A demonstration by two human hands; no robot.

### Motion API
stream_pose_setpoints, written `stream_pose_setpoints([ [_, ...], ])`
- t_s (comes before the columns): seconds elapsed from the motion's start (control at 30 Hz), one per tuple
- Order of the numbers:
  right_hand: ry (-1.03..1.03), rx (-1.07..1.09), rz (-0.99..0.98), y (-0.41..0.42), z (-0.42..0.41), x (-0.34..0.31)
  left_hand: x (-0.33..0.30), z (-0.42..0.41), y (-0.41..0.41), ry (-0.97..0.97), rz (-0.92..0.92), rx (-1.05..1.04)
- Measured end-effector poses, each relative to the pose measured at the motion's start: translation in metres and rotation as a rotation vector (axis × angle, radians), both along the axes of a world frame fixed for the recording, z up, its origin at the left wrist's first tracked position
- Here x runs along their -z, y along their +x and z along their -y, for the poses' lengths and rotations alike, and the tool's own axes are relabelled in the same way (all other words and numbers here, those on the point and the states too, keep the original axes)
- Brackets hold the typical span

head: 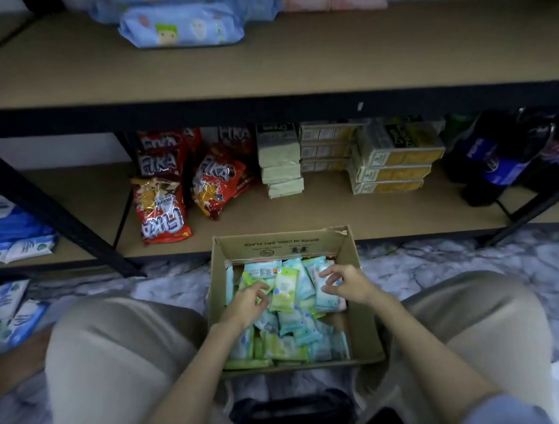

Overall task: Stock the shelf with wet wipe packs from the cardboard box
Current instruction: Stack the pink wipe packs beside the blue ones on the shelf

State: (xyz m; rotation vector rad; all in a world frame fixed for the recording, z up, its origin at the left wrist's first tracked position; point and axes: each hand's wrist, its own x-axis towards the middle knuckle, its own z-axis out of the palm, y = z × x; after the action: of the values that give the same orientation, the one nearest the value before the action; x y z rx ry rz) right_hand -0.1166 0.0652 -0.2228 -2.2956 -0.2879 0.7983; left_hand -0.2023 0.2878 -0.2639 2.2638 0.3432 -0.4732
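Observation:
An open cardboard box (363,323) sits on the floor between my knees, filled with several small wet wipe packs in light blue and green. My left hand (243,304) is inside the box with its fingers curled on a green pack (283,290) that stands tilted up. My right hand (347,284) is over the right side of the box, fingers closed on a light blue pack (326,298). The shelf (265,71) above holds large blue wipe packs (180,28) at its back.
The lower shelf board (336,212) carries red snack bags (161,210), stacked cracker boxes (394,162) and dark soda bottles (497,160). Black shelf posts (47,206) slant at left. More blue packs (13,230) lie at far left. The floor (466,261) is marbled.

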Motion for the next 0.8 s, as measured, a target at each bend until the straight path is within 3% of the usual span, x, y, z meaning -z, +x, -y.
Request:
stream_pose_setpoints([
  [0.1, -0.102, 0.027, -0.092, 0.001, -0.001, 0.037, 0.039, 0.0, -0.01, -0.027, -0.152, -0.013],
  [0.23, -0.23, 0.047, -0.154, 0.012, -0.007, 0.073, 0.075, 0.004, 0.006, -0.097, -0.216, -0.065],
  [0.43, -0.279, 0.189, -0.118, 0.043, -0.02, 0.118, 0.107, 0.012, 0.054, -0.176, -0.183, -0.167],
  [0.57, -0.313, 0.353, -0.206, 0.058, -0.023, 0.147, 0.133, 0.012, 0.072, -0.216, -0.162, -0.253],
  [0.8, -0.3, 0.329, -0.174, 0.051, -0.026, 0.178, 0.161, 0.013, 0.079, -0.248, -0.141, -0.253],
])
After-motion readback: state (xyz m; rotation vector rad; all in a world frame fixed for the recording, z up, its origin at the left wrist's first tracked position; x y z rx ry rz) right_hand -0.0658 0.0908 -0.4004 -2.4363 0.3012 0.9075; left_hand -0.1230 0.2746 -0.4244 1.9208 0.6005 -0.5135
